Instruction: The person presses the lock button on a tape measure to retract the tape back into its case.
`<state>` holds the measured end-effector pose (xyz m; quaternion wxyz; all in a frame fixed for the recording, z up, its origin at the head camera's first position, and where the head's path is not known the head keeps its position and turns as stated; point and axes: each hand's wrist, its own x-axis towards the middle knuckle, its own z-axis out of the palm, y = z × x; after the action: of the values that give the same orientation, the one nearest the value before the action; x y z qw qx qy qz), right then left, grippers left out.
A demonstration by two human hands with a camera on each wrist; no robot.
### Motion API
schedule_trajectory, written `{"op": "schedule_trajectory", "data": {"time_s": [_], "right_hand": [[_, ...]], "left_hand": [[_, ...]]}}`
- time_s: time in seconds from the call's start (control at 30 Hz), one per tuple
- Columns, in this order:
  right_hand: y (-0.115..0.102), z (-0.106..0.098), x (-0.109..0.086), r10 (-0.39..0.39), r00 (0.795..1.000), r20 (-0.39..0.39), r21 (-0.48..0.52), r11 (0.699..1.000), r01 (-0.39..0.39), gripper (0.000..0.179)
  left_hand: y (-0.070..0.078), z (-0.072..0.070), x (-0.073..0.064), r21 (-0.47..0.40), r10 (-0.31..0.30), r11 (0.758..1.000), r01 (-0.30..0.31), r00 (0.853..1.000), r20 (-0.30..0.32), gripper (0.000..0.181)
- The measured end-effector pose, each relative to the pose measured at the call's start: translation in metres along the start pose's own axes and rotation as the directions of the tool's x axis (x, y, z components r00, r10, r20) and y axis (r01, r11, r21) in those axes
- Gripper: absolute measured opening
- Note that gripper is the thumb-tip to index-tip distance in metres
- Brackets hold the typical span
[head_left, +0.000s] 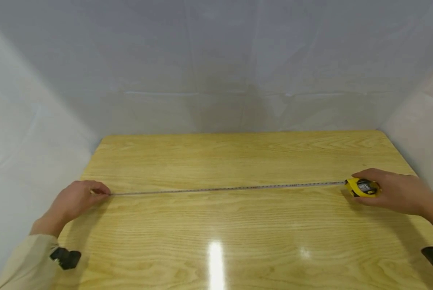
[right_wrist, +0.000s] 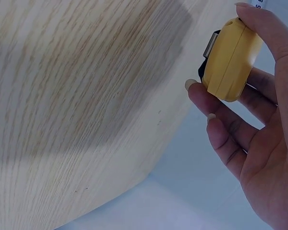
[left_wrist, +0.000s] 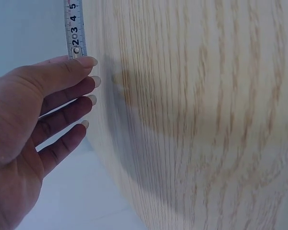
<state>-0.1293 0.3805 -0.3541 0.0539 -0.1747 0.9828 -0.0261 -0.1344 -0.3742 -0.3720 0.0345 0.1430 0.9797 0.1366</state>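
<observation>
A yellow and black tape measure (head_left: 363, 187) is held in my right hand (head_left: 401, 193) at the right side of the table. Its blade (head_left: 223, 189) stretches nearly straight across to the left, printed side visible. My left hand (head_left: 76, 201) pinches the end of the blade between thumb and index finger near the table's left edge. The left wrist view shows the low numbers of the blade (left_wrist: 74, 28) just beyond the thumb, the other fingers loosely bent. In the right wrist view, thumb and fingers wrap the yellow case (right_wrist: 233, 60), with a metal clip (right_wrist: 210, 45) on its side.
The wood-grain table (head_left: 216, 221) has rounded far corners. Pale sheeting (head_left: 216, 72) hangs behind it and along both sides. Both wrists carry a dark strapped device, the left one (head_left: 65, 257) beside a beige sleeve (head_left: 29, 262). Light glares off the tabletop near the front.
</observation>
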Motion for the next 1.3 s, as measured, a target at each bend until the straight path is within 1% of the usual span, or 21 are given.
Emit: {"op": "schedule_trajectory", "data": {"time_s": [0.23,0.43,0.6,0.7,0.83,1.03,1.2,1.3], "right_hand": [[-0.002,-0.001,-0.002,-0.001,1.000,0.010,0.013,1.000,0.001,0.078],[-0.005,-0.001,-0.002,-0.031,0.999,-0.034,-0.006,0.999,0.031,0.073],[-0.007,0.001,-0.001,-0.044,0.997,-0.057,-0.009,0.999,0.044,0.073],[-0.009,0.002,0.000,-0.054,0.996,-0.071,-0.017,0.998,0.053,0.072],[-0.012,0.003,0.000,-0.051,0.997,-0.061,-0.026,0.998,0.050,0.073],[-0.016,0.004,-0.001,-0.061,0.997,-0.050,-0.042,0.997,0.058,0.073],[-0.019,0.005,0.000,-0.081,0.995,-0.065,-0.051,0.996,0.078,0.072],[-0.021,0.004,0.000,-0.078,0.995,-0.065,-0.046,0.996,0.075,0.072]], "left_hand": [[0.004,0.003,0.002,0.007,0.022,1.000,-0.022,1.000,-0.005,0.007],[0.006,0.005,0.003,0.009,0.024,1.000,-0.024,1.000,-0.009,0.007],[0.008,0.006,0.003,0.009,0.023,1.000,-0.023,1.000,-0.009,0.007],[0.010,0.006,0.004,0.010,0.032,0.999,-0.032,0.999,-0.014,0.007],[0.013,0.008,0.007,0.012,0.047,0.999,-0.047,0.999,-0.023,0.007],[0.017,0.011,0.007,0.009,0.041,0.999,-0.040,0.999,-0.016,0.007],[0.020,0.010,0.005,0.013,0.035,0.999,-0.035,0.999,-0.008,0.008],[0.021,0.008,0.004,0.014,0.032,0.999,-0.032,0.999,-0.005,0.008]]}}
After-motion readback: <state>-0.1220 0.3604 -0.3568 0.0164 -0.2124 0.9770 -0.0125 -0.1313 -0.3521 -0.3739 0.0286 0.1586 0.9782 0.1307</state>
